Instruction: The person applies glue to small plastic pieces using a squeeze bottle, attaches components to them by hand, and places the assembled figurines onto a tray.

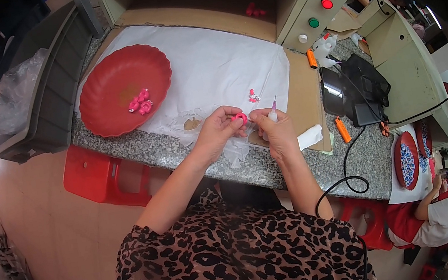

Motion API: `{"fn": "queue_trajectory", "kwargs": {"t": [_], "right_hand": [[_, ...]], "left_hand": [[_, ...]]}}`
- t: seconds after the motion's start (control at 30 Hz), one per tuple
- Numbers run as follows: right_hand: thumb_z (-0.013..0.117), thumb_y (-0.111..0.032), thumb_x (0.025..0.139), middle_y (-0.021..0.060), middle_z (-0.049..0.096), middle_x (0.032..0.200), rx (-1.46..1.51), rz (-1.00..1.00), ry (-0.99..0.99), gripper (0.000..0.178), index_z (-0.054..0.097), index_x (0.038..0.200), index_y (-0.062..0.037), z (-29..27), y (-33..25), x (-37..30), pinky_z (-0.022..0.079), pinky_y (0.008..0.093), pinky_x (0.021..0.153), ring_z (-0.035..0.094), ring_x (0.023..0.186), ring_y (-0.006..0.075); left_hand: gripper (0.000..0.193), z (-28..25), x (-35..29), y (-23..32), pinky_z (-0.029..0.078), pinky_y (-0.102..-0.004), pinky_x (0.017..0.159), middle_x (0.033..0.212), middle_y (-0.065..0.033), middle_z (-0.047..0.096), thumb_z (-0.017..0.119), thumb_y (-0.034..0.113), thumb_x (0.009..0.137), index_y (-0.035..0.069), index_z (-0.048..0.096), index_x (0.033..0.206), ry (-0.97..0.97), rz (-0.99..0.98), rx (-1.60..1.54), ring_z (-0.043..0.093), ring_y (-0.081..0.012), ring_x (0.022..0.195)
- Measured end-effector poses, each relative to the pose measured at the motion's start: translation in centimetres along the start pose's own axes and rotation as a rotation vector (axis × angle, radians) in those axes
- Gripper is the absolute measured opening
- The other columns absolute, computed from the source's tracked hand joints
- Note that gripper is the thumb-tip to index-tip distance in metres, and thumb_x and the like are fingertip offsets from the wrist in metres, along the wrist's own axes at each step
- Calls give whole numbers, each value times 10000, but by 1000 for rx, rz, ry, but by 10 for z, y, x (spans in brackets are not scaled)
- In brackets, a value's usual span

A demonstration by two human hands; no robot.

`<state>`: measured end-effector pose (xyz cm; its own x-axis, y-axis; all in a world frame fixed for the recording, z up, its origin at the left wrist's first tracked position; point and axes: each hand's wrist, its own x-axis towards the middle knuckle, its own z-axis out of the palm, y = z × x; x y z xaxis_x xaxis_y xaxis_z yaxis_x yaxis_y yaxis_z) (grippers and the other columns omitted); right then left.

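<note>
My left hand [216,134] is closed, its thumb and fingertips pinching a small bright pink plastic piece [240,118]. Close beside it, my right hand [279,134] grips a small translucent squeeze bottle with a thin purple needle tip [273,114] that points up and away from me. The right fingertips come up near the pink piece; whether they touch it I cannot tell. Just beyond both hands, a few small pink and white parts [253,96] lie on the white paper [205,56]. Several similar pink pieces [141,102] rest in a red scalloped dish [103,71] to the left.
A grey bin [50,102] with clear plastic stands left of the granite bench. Orange-handled tools [343,129], a black bag [365,84] and a black cable [348,159] lie to the right. A shelf box with buttons [313,22] stands behind. Another person [441,217] sits at the far right.
</note>
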<state>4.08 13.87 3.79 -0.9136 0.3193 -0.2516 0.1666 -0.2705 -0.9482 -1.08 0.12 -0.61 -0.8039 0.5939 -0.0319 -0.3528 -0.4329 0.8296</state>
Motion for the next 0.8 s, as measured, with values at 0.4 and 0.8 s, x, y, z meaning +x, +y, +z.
{"fn": "queue_trajectory", "kwargs": {"t": [0.4,0.8], "right_hand": [[632,-58,732,37,591,688,-53,-112,31,106,614,802,19,9,1,-6,400,180,549,516,608,67],[636,-74,736,49,585,672,3,38,-19,111,598,807,2,9,-6,-7,410,192,521,519,569,82]], "left_hand": [[203,4,-1,2,490,-249,664,850,-87,537,545,82,816,-8,451,972,-2,22,25,559,-139,749],[168,4,-2,4,481,-242,649,834,-91,557,539,59,815,-6,461,948,3,19,31,565,-140,727]]}}
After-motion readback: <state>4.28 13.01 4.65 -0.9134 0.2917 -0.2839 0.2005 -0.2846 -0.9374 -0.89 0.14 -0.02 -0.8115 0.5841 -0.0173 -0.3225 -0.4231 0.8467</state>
